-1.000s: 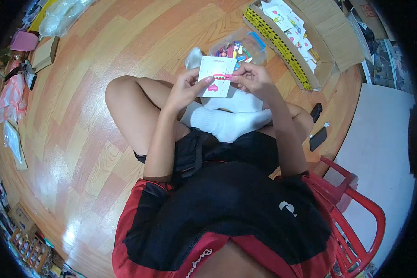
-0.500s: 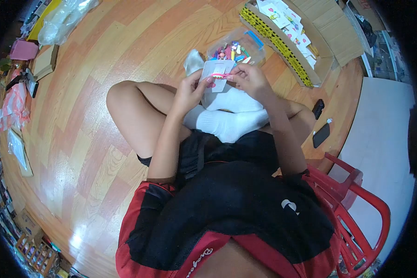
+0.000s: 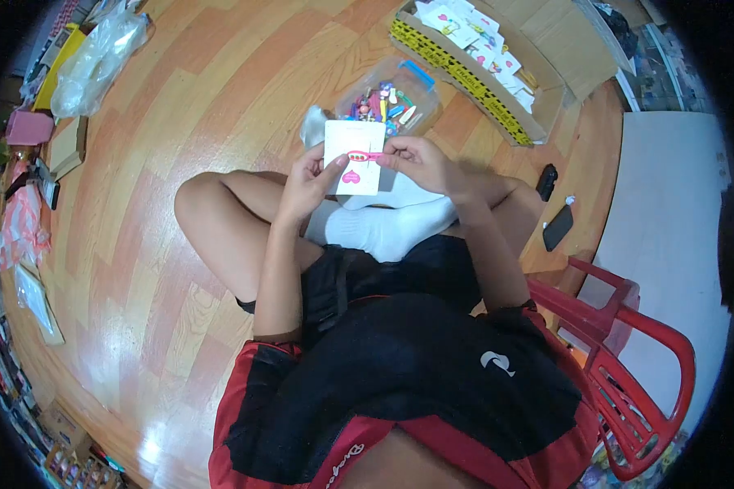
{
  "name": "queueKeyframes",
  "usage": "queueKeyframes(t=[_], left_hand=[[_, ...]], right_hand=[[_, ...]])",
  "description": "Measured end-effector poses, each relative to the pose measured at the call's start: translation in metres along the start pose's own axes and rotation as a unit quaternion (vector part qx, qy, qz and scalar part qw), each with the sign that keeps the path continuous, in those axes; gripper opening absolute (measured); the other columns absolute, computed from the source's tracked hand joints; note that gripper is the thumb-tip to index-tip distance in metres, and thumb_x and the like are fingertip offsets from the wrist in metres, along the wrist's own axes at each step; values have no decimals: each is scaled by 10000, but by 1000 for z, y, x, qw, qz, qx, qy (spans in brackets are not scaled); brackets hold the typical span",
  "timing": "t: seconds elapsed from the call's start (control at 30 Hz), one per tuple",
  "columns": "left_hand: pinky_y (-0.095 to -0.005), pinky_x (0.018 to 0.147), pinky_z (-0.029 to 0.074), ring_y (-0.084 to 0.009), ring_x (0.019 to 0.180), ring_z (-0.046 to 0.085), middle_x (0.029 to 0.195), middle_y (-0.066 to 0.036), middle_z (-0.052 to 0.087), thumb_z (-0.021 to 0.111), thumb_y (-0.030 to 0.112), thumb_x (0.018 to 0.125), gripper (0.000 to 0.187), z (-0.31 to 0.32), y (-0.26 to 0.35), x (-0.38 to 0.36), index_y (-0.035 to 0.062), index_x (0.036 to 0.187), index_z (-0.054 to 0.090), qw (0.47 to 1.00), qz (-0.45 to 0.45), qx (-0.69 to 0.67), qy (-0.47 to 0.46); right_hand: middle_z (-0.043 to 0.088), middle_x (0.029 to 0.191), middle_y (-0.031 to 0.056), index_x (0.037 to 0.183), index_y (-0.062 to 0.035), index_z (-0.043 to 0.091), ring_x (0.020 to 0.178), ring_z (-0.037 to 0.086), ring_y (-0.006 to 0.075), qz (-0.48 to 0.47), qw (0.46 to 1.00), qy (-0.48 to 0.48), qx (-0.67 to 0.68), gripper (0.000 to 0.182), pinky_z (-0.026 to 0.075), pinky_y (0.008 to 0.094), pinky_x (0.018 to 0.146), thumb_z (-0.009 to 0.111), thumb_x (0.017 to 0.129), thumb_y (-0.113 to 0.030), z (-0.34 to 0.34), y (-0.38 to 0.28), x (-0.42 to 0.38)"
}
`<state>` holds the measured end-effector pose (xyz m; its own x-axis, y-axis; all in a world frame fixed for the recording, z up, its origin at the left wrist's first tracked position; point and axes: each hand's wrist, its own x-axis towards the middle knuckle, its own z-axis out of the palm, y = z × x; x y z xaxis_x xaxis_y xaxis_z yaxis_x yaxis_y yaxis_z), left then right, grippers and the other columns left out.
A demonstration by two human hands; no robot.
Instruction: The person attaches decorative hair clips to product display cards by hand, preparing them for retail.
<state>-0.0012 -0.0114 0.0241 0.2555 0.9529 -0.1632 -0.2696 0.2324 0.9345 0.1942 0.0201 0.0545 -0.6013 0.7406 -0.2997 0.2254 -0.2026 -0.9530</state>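
My left hand [image 3: 308, 184] pinches the left edge of a white card [image 3: 355, 134], thumb in front. The card faces me and bears a pink heart print near its lower end. A pink hair clip [image 3: 359, 156] with small coloured decorations lies across the card's middle. My right hand [image 3: 422, 168] pinches the clip's right end at the card's right edge. Just beyond the card stands a clear plastic box [image 3: 426, 110] holding several colourful clips [image 3: 383, 101], partly hidden by the card.
A cardboard box [image 3: 465, 80] with yellow-black tape holds several white cards [image 3: 465, 28]. A dark phone [image 3: 558, 228] lies right of my knee, near a red plastic chair [image 3: 661, 342]. Plastic bags [image 3: 98, 65] lie at the far left. White socks [image 3: 383, 228] cover my crossed feet.
The card has tipped up to face me more fully, so its heart and the clip show clearly. Both hands have come slightly left and nearer to me, and the view has shifted.
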Motion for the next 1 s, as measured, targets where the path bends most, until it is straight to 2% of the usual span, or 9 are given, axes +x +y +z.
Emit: queueKeyframes(t=[0.07,0.17,0.37,0.5,0.7,0.77,0.8,0.87,1.0], left_hand=[[-180,604,426,-41,691,518,800,-17,569,499,113,815,224,1,1,0,-20,994,493,1000,-4,-9,-20],[-179,613,426,-41,703,517,820,-19,570,499,112,815,229,0,1,0,-16,1005,491,999,-19,-29,-30],[-179,605,429,-43,705,520,828,-16,573,506,119,812,231,-1,-1,-3,-10,1003,497,999,-14,-18,-33],[-183,613,429,-46,707,519,828,-15,572,510,125,811,235,-4,-2,-1,-10,1003,498,999,-17,-17,-34],[-191,630,427,-46,718,512,829,-13,566,497,122,818,228,0,-2,3,-10,1004,497,1000,-18,-14,-17],[-188,627,425,-45,717,509,821,-12,563,487,122,824,220,1,-6,5,-12,998,496,999,20,40,-9],[-188,627,425,-45,717,509,821,-12,563,487,122,824,220,1,-7,6,-12,998,496,999,19,39,-10],[-190,636,423,-46,723,503,822,-13,560,484,128,826,221,0,-9,6,-14,994,495,999,28,27,-5],[-196,638,420,-46,724,494,822,-12,555,487,130,825,216,-1,-5,4,-14,984,501,1000,-5,24,-6]], right_hand=[[464,681,-40,788,-2,517,679,424,21,-43,998,16,30,127,357,174,586,506,812,-126,1,10,0],[480,695,-32,783,1,521,698,434,25,-60,997,32,32,116,362,175,612,519,802,-113,1,10,-3],[500,714,-33,775,2,540,699,440,20,-22,998,56,-6,115,364,172,609,533,792,-111,1,15,-1],[500,705,-38,786,-1,544,686,442,19,-63,996,56,38,115,362,168,601,536,791,-116,1,15,1],[492,662,-30,750,-8,528,619,425,20,-3,992,77,-101,136,354,200,513,554,779,-139,0,4,0],[470,613,21,738,-15,513,543,430,77,-73,944,116,-301,151,350,241,476,583,744,-149,3,-5,-4],[470,613,21,738,-15,513,543,430,77,-72,944,116,-301,151,350,241,476,583,744,-149,5,-4,-3],[443,602,78,732,-19,501,513,445,164,-146,910,166,-351,179,361,279,485,600,711,-167,7,0,-3],[450,619,88,709,-15,489,535,463,211,-116,912,160,-360,204,374,310,500,601,704,-186,6,-9,-3]])
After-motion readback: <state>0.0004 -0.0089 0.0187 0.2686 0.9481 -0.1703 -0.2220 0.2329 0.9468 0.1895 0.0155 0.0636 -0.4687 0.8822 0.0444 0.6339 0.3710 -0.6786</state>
